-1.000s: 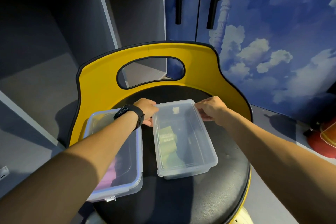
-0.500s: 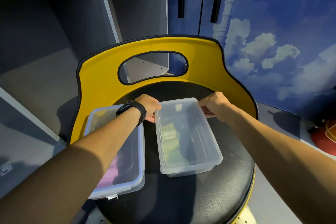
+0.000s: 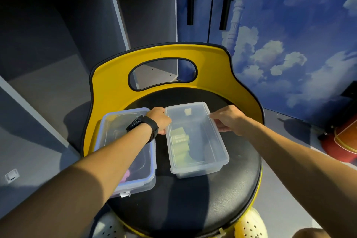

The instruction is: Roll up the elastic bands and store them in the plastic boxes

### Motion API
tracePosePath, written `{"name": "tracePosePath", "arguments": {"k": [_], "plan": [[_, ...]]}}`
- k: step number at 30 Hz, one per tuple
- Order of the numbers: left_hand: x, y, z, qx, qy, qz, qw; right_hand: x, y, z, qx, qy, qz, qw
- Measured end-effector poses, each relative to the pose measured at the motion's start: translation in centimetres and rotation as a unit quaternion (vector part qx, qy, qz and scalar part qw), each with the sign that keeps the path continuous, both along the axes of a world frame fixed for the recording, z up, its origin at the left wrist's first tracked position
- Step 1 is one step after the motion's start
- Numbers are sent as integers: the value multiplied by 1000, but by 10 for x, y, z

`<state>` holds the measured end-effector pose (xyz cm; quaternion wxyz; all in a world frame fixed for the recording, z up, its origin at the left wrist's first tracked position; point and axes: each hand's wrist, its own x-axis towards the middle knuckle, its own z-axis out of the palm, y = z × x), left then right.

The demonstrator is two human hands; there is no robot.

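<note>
You are at the closing stage for the right-hand plastic box [image 3: 197,137]: it sits on the black stool seat [image 3: 193,199] with a pale green elastic band [image 3: 180,141] lying inside, toward its left wall. A clear lid seems to lie on top, though the plastic is too transparent to be sure it is seated.

Your left hand [image 3: 159,120] reaches in over the left-hand box [image 3: 125,150] and its curled fingers grip the far left edge of the right-hand box. Your right hand [image 3: 226,119] mirrors it on the far right edge, fingers curled down round the rim. Both forearms stretch forward from the near edge of the view, wrists roughly level, a black wristband [image 3: 143,124] on the left one.

The left-hand box stands just beside the other, a narrow gap between them, with a blue-trimmed lid on it and something pink [image 3: 127,175] at its near end, which is probably another band.

Judging by the grip, the next move calls for even downward pressure along both long edges so the lid seats all round, working from the far end toward the near end. Keep the box flat on the seat while you press; the cushion gives, so one-sided force could tip it toward the yellow backrest [image 3: 108,91].
</note>
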<state>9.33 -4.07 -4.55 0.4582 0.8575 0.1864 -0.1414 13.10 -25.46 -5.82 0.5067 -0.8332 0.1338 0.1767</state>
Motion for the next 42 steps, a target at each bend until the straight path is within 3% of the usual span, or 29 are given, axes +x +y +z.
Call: {"name": "tracePosePath", "arguments": {"k": [6, 13, 42], "plan": [[-50, -8, -3, -58, 17, -21, 998, -53, -30, 5, 77, 63, 33, 995], [-79, -17, 0, -39, 31, -51, 997, -83, -46, 17, 79, 136, 69, 985], [-79, -18, -3, -74, 59, -23, 995, -93, -30, 21, 1, 112, 25, 993]]}}
